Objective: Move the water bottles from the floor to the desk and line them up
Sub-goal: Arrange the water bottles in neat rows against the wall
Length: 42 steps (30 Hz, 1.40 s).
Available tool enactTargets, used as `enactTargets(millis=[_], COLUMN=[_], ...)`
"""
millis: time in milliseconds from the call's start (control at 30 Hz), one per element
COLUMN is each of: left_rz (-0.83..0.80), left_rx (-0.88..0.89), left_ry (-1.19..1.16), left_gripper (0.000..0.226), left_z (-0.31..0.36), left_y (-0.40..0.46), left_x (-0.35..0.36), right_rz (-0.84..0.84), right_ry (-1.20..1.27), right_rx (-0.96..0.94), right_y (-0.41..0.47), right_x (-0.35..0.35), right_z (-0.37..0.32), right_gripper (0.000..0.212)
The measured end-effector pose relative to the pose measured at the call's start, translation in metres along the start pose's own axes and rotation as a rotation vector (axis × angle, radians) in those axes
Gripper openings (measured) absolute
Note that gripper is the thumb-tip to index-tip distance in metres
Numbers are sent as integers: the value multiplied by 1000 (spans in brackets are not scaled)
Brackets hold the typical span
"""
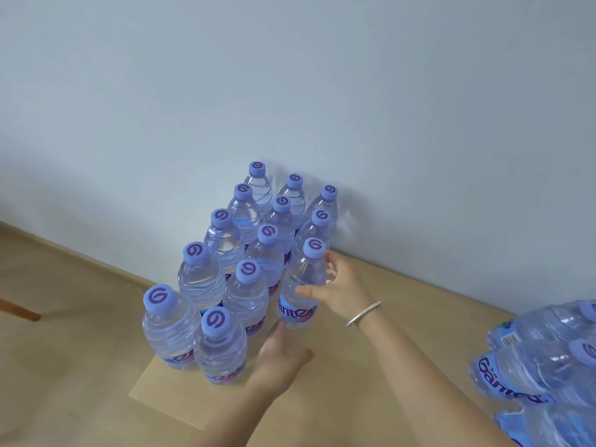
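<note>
Water bottle [301,285] stands at the table's [371,375] right row end, right hand [342,293] curled round it, left hand [280,353] open at its base; a careless nudge could topple neighbouring bottles [222,285].

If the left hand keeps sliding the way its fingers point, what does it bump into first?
Most likely the bottle being placed, which the right hand grips. The left hand points at its base and looks nearly touching, though depth is hard to judge.

Twelve purple-capped water bottles [245,253] are lined up upright on the surface [371,366], three rows deep.
</note>
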<state>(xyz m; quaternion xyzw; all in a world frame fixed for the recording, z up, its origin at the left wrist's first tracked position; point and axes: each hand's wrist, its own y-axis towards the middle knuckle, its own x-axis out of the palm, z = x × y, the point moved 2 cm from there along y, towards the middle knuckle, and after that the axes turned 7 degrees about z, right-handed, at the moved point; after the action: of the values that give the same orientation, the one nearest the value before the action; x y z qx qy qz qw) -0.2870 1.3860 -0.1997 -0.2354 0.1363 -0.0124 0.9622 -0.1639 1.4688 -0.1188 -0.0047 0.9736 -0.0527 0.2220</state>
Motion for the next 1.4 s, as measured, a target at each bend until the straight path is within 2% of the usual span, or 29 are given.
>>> enactTargets(millis=[167,333,633,800,933,1000,1133,1233,1333,1400], left_rz=[9,3,9,26,78,83,-52,-146,-234,-283], left_rx=[-11,-4,-13,-14,-16,6,107,201,291,338], left_ry=[-57,-68,-65,-42,-7,28,141,256,350,382], left_gripper=[70,84,73,75,72,71,65,58,54,52], left_z=[-1,-2,4,4,4,1,-5,0,11,16], left_y=[10,21,36,37,32,25,7,2,-6,-12], left_x=[-2,2,5,2,6,14,48,76,100,113], right_rz=[-51,-32,-52,-58,3,72,378,649,996,1175], right_ry=[23,-12,-22,-69,-129,-150,-249,-325,-403,-379], right_rx=[-30,-84,-147,-139,-170,-183,-202,-40,69,120], right_y=[9,13,20,24,9,-8,-54,-86,-116,-127], right_x=[8,7,5,8,6,-1,-49,-119,-191,-223], right_z=[5,10,15,18,13,11,29,49,57,56], right_gripper=[55,59,61,67,76,78,48,34,34,41])
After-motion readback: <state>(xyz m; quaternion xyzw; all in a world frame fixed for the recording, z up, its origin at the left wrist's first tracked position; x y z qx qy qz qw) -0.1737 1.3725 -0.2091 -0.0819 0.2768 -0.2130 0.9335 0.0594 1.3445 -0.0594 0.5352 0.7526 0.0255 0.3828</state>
